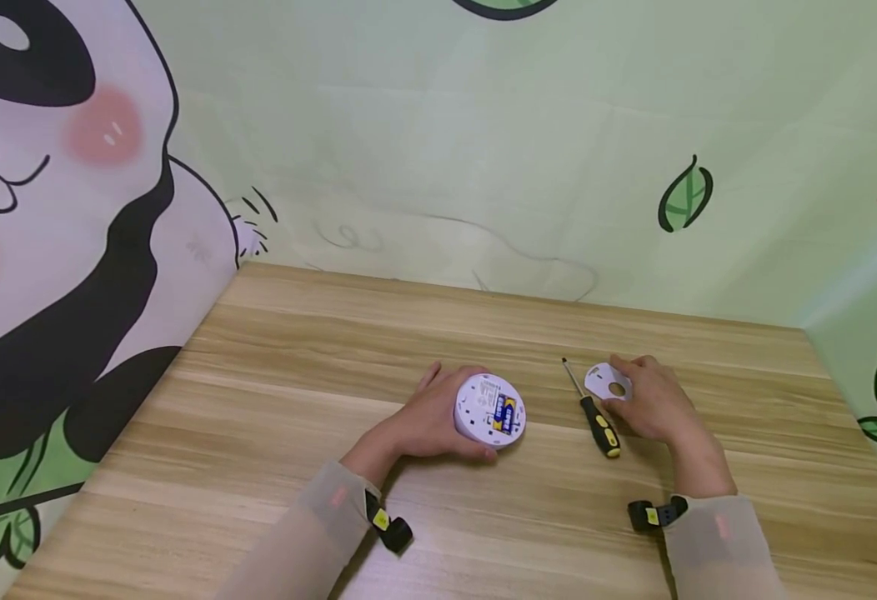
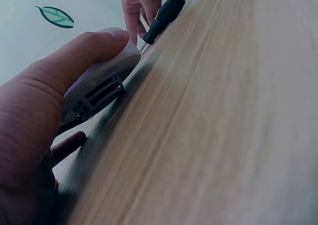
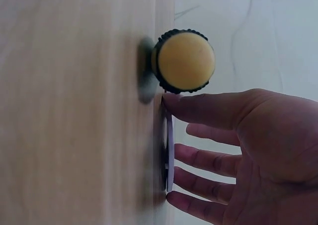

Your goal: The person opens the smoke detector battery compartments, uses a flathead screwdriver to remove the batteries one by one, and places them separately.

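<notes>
My left hand [image 1: 429, 419] grips a round white smoke alarm [image 1: 476, 421] from its left side, thumb at the near edge. Its back faces up and shows blue-and-yellow batteries [image 1: 504, 414] in their bay. Slots in the alarm's side [image 2: 102, 91] show in the left wrist view. At the right, my right hand [image 1: 658, 402] holds a thin white mounting plate [image 1: 598, 381] with a round hole, by its edge. In the right wrist view the plate [image 3: 170, 155] is edge-on, close over the table, between thumb and fingertips.
A black-and-yellow screwdriver [image 1: 600, 427] lies on the wooden table [image 1: 318, 350] between the hands, just left of the plate, tip pointing away. Behind the table stands a pale green wall covering [image 1: 438, 167], with a printed panda on the left side.
</notes>
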The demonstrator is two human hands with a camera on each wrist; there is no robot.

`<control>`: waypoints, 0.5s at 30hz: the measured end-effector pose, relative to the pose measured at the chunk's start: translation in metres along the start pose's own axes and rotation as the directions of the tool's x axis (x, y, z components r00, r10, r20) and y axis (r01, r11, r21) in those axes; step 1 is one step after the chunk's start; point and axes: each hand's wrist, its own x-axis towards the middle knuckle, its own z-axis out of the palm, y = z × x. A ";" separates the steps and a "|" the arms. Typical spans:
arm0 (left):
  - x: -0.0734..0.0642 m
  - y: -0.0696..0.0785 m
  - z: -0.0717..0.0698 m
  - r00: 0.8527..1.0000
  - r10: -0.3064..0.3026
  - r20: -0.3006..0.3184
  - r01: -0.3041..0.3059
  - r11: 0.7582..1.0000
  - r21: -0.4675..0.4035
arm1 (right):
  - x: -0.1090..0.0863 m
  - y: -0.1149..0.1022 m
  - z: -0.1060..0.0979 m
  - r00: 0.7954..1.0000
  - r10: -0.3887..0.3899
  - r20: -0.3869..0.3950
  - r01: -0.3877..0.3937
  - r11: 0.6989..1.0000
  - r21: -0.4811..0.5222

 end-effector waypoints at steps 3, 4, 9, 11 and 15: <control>0.000 0.001 0.000 1.000 -0.003 0.001 0.003 1.000 0.002 | -0.001 0.000 -0.001 1.000 -0.002 -0.001 0.002 1.000 0.000; 0.000 0.001 0.000 1.000 -0.003 0.000 0.003 1.000 0.001 | -0.001 0.000 -0.002 1.000 0.000 -0.001 0.000 1.000 0.002; 0.001 0.002 0.000 1.000 -0.007 0.005 0.007 1.000 -0.001 | -0.004 -0.002 -0.007 1.000 0.010 0.002 -0.010 1.000 0.021; 0.001 0.001 0.000 1.000 -0.007 0.007 0.007 1.000 -0.003 | -0.005 -0.003 -0.009 1.000 0.014 0.006 -0.014 1.000 0.026; 0.000 0.000 0.000 1.000 -0.002 0.005 0.002 1.000 -0.006 | -0.006 -0.005 -0.011 1.000 0.013 0.010 -0.014 1.000 0.020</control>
